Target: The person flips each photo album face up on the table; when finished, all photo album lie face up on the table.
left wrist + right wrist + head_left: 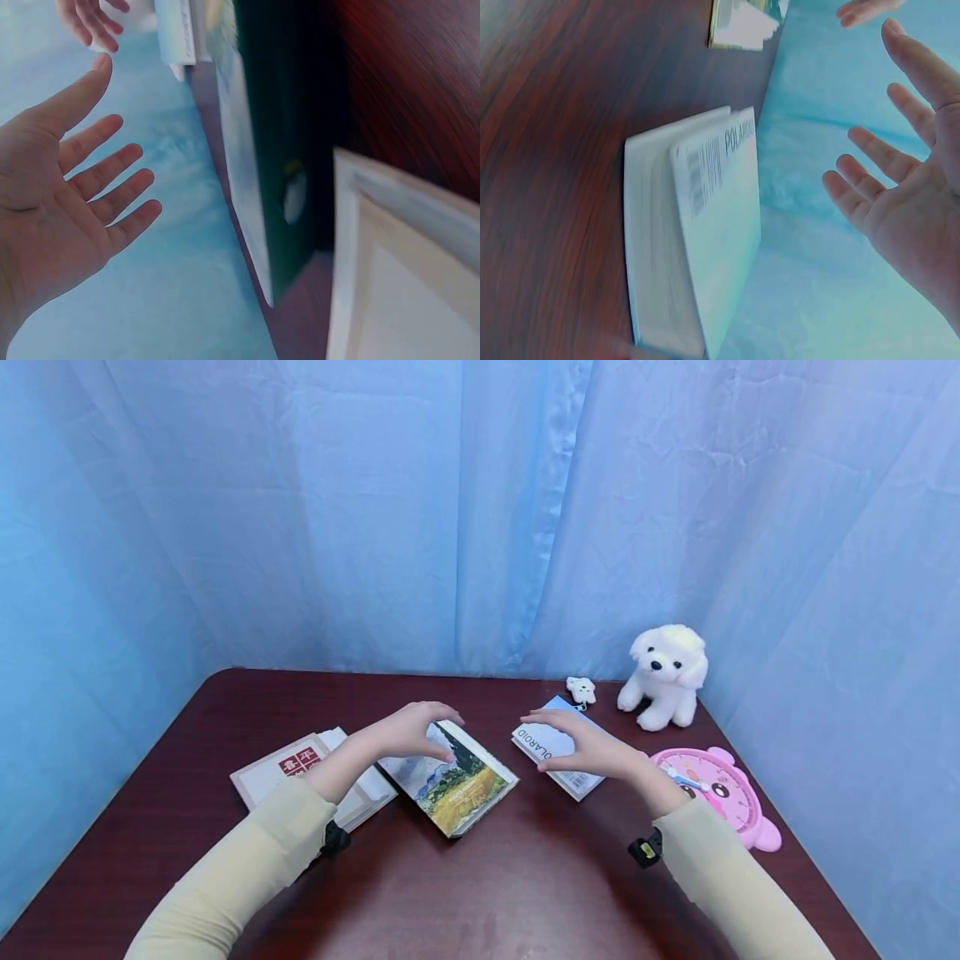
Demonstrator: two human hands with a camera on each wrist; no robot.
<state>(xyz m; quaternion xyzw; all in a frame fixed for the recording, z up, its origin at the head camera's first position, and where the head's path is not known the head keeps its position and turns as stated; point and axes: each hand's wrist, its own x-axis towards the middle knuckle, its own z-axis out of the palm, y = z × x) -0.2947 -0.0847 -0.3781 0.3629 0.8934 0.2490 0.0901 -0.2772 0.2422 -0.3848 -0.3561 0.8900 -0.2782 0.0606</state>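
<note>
With 12 o'clock pointing away from the person, the left hand [408,735] hangs in the air over the 10 o'clock part of the painted-cover book [472,789], its fingers spread and gently bent, thumb well apart from them, gripping nothing. The left wrist view shows its palm bare and clear of the book, whose side is dark green. The right hand [588,747] is raised likewise over the Polaroid book [546,742], fingers fanned and slightly curved, thumb apart, also holding nothing; the right wrist view shows a gap between it and the cover, which bears a barcode.

The painted-cover book lies near the middle of the dark red table [487,902]. From it, the Polaroid book lies between 2 and 3 o'clock, well apart, and a pale book [294,762] with red characters lies at 9 o'clock, partly hidden by the left forearm; whether these two neighbours touch, I cannot tell.

From the Polaroid book, a small white plush charm [580,690] lies just beside its far end, towards 1 o'clock, a white plush dog [666,681] sits upright at 2 o'clock, and a pink toy clock [735,802] lies between 3 and 4 o'clock, partly behind the right forearm. A blue curtain [360,527] hangs beyond the table
</note>
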